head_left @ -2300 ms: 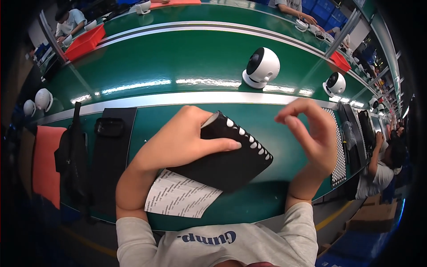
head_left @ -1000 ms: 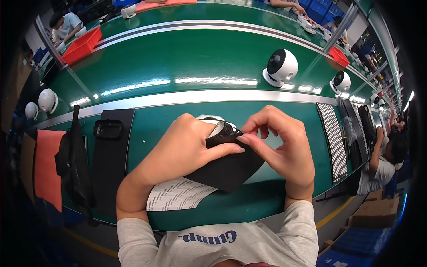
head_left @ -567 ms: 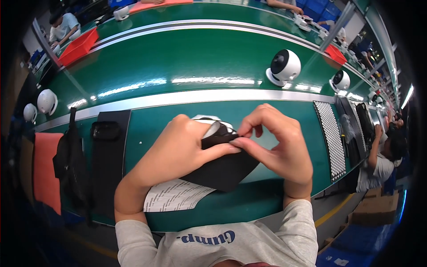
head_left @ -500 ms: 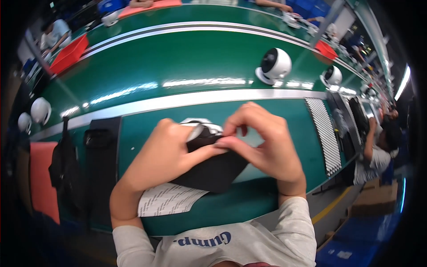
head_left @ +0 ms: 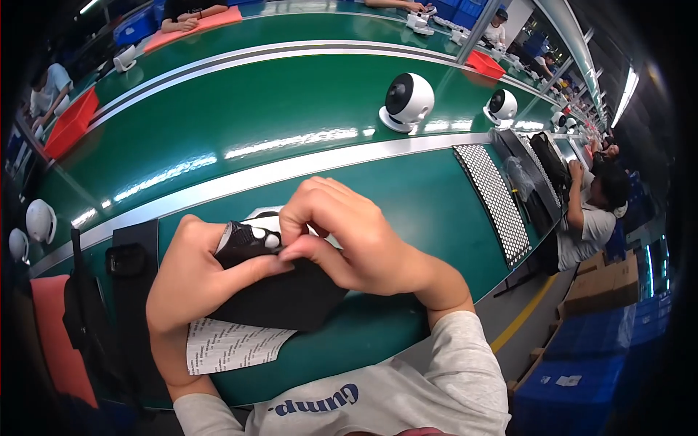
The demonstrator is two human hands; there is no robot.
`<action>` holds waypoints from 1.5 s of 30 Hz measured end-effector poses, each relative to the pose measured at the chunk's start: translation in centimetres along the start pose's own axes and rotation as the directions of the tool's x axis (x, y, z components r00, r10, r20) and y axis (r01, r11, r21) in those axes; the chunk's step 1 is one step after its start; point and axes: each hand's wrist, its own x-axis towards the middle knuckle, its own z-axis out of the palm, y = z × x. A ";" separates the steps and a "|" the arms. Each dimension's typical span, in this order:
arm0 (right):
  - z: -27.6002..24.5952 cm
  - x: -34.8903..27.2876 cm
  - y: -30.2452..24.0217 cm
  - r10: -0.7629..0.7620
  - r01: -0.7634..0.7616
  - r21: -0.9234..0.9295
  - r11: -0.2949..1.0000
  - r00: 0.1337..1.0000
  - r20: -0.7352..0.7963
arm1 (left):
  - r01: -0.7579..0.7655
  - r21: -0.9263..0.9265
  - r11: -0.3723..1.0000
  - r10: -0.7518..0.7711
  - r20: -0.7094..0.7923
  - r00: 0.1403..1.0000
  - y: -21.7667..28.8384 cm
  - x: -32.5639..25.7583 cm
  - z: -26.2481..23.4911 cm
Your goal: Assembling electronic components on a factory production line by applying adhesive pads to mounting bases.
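My left hand (head_left: pixel 190 272) is closed around a small black piece with rounded white parts (head_left: pixel 243 243), its thumb lying along the near side. My right hand (head_left: pixel 352 236) has its thumb and fingertips pinched together at the right end of that piece; whatever lies between the fingertips is hidden. Below both hands is a flat black sheet (head_left: pixel 287 301), partly covered by the left thumb. A white printed backing paper (head_left: pixel 233 349) sticks out under it, near my left forearm. Behind the fingers, part of a white object shows, mostly hidden.
On the green bench, a black sheet with rows of white dots (head_left: pixel 494 203) lies to the right. White ball-shaped devices with black fronts (head_left: pixel 408 100) stand beyond the metal strip. At left are a black mat (head_left: pixel 138 254), a black strap and an orange pad (head_left: pixel 54 341). Co-workers sit around.
The view has swung right, so the bench things sit farther left in it. My right hand has turned over the piece, and more of its white parts shows. Both hands remain on it.
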 end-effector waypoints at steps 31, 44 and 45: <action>3.0 -2.0 -3.4 0.359 -0.436 0.117 0.892 0.843 0.400 | 0.011 -0.090 0.996 -0.056 -0.510 0.858 -0.6 -6.3 -10.1; 4.1 -1.5 -4.2 0.379 -0.446 0.090 0.891 0.837 0.394 | 0.067 -0.097 0.993 -0.101 -0.406 0.908 -0.7 -5.4 -10.3; 4.2 -1.5 -4.2 0.382 -0.449 0.090 0.889 0.836 0.393 | 0.101 -0.097 0.990 -0.130 -0.374 0.918 -0.7 -5.3 -10.4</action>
